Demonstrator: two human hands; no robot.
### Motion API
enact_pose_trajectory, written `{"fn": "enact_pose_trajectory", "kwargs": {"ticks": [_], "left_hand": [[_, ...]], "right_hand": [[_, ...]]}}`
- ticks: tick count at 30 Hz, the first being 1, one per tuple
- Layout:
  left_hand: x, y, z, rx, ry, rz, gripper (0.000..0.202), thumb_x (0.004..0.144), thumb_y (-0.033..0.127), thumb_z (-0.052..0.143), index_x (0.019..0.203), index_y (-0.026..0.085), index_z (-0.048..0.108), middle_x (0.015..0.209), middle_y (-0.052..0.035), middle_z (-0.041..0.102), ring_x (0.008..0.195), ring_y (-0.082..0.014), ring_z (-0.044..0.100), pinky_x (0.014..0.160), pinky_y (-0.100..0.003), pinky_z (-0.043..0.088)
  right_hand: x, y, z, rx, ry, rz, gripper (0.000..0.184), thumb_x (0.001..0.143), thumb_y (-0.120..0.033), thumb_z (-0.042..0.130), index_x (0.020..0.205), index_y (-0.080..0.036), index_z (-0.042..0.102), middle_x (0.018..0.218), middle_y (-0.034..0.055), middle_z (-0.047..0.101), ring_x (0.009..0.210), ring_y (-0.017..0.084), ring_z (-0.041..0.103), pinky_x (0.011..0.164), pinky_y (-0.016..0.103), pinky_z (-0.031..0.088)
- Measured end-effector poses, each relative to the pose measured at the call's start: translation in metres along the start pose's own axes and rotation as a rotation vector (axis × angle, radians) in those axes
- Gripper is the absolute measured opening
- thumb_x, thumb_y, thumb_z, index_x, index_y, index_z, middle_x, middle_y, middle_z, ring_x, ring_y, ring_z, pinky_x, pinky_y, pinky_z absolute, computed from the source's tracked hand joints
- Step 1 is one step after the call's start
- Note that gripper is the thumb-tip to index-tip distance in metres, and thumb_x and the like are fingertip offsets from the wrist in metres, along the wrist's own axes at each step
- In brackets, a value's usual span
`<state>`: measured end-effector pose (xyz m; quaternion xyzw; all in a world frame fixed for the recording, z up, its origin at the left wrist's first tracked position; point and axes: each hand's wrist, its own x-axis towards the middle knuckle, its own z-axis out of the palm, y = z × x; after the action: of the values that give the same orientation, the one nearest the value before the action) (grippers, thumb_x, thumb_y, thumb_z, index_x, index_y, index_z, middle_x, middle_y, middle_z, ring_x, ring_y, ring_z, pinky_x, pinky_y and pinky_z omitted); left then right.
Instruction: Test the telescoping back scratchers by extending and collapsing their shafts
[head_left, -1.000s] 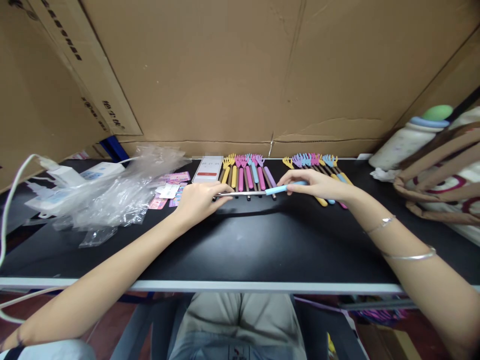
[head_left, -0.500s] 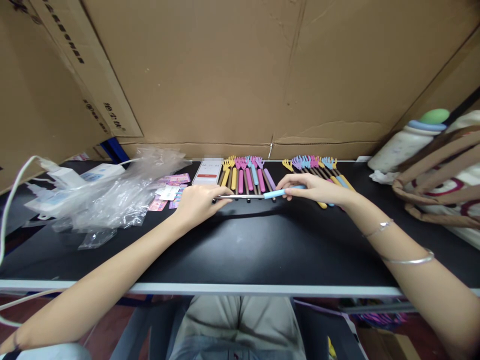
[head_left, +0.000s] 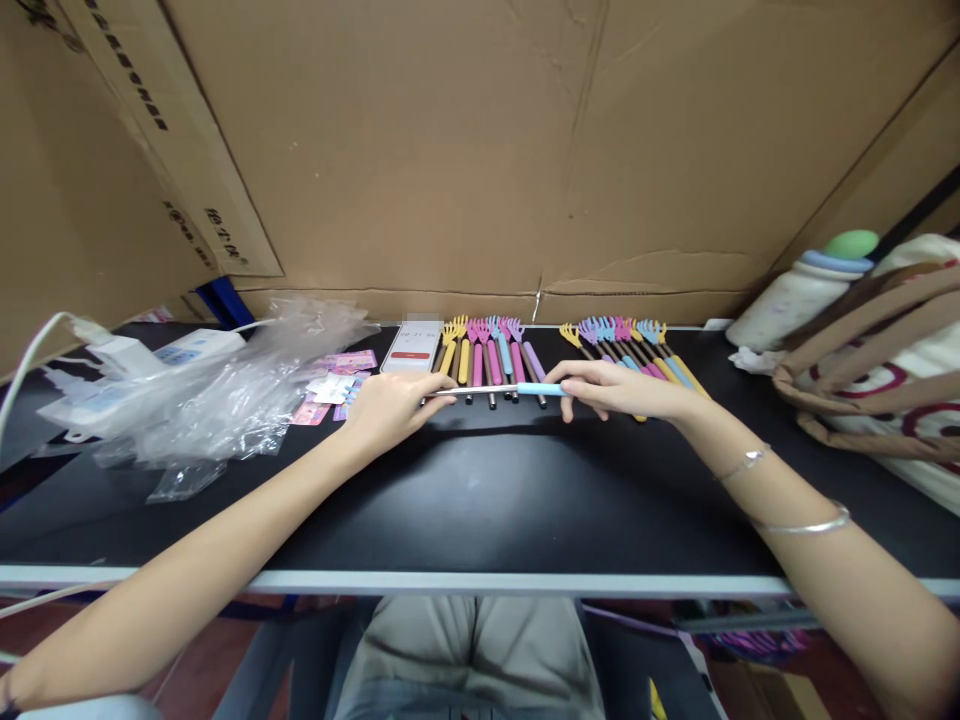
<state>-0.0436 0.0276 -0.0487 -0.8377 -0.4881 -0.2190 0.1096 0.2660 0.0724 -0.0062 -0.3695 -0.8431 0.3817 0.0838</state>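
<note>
My left hand [head_left: 396, 408] is closed, thumb and fingers pinching one end of a thin metal rod. That rod belongs to a back scratcher [head_left: 541, 390] with a light blue handle, lying level just above the black table. The far end of the handle sits between the thumb and fingers of my right hand [head_left: 611, 390]. No claw head shows on this piece; the rod's left end is hidden by my left fingers. Behind my hands lies a row of colourful back scratchers [head_left: 478, 365]. A second group of back scratchers [head_left: 664, 362] lies beyond my right hand, partly covered by it.
A phone [head_left: 409, 347] with a timer lies at the back, beside small printed cards [head_left: 330, 388]. Clear plastic bags [head_left: 225, 410] and a white power strip [head_left: 124, 385] are at left. A bottle [head_left: 784, 300] and a cloth bag [head_left: 885, 370] stand right. Cardboard [head_left: 450, 150] walls the back.
My right hand's grip has shifted to the end of the blue handle, which no longer extends past the fingers. The handle now lies more level. The whole view has shifted slightly.
</note>
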Motion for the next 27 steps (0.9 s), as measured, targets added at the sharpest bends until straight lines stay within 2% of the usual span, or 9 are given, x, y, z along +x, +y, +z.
{"fn": "enact_pose_trajectory", "kwargs": {"ticks": [2, 7, 12, 19, 27], "left_hand": [[0.000, 0.000, 0.000, 0.004, 0.004, 0.011, 0.026, 0.093, 0.041, 0.046, 0.097, 0.025, 0.067, 0.087, 0.0012, 0.073, 0.075, -0.0155, 0.067, 0.057, -0.022, 0.037], [-0.001, -0.003, 0.001, 0.012, -0.006, 0.022, 0.026, 0.094, 0.041, 0.045, 0.098, 0.025, 0.065, 0.090, 0.0001, 0.073, 0.077, -0.0165, 0.067, 0.058, -0.022, 0.039], [-0.001, -0.007, 0.005, 0.038, 0.004, 0.105, 0.031, 0.096, 0.042, 0.039, 0.100, 0.025, 0.064, 0.094, -0.0006, 0.072, 0.081, -0.0157, 0.067, 0.060, -0.022, 0.041], [-0.001, -0.008, 0.004, 0.032, -0.001, 0.078, 0.034, 0.096, 0.044, 0.036, 0.103, 0.025, 0.064, 0.091, -0.0010, 0.073, 0.078, -0.0156, 0.067, 0.059, -0.021, 0.041], [0.000, -0.010, 0.004, 0.049, -0.008, 0.048, 0.036, 0.096, 0.045, 0.036, 0.103, 0.026, 0.065, 0.093, -0.0013, 0.073, 0.078, -0.0157, 0.066, 0.058, -0.021, 0.040]], "right_hand": [[0.000, -0.003, 0.001, -0.022, -0.016, 0.000, 0.038, 0.091, -0.050, 0.040, 0.108, -0.018, 0.051, 0.079, 0.0022, 0.067, 0.056, 0.009, 0.051, 0.045, 0.020, 0.041], [0.001, -0.005, 0.002, -0.065, -0.031, 0.016, 0.038, 0.091, -0.050, 0.038, 0.104, -0.018, 0.054, 0.077, 0.0017, 0.066, 0.053, 0.009, 0.047, 0.045, 0.021, 0.038], [0.002, 0.001, 0.004, -0.124, -0.013, -0.012, 0.038, 0.090, -0.051, 0.040, 0.102, -0.019, 0.057, 0.078, 0.0014, 0.067, 0.057, 0.011, 0.049, 0.052, 0.025, 0.036], [0.003, -0.004, 0.005, -0.172, 0.098, -0.085, 0.036, 0.091, -0.048, 0.041, 0.098, -0.019, 0.059, 0.080, 0.0019, 0.066, 0.072, 0.015, 0.055, 0.068, 0.027, 0.039], [0.006, -0.005, 0.011, -0.300, 0.255, -0.113, 0.038, 0.091, -0.047, 0.040, 0.101, -0.018, 0.063, 0.079, 0.0027, 0.065, 0.069, 0.015, 0.056, 0.065, 0.025, 0.038]]}}
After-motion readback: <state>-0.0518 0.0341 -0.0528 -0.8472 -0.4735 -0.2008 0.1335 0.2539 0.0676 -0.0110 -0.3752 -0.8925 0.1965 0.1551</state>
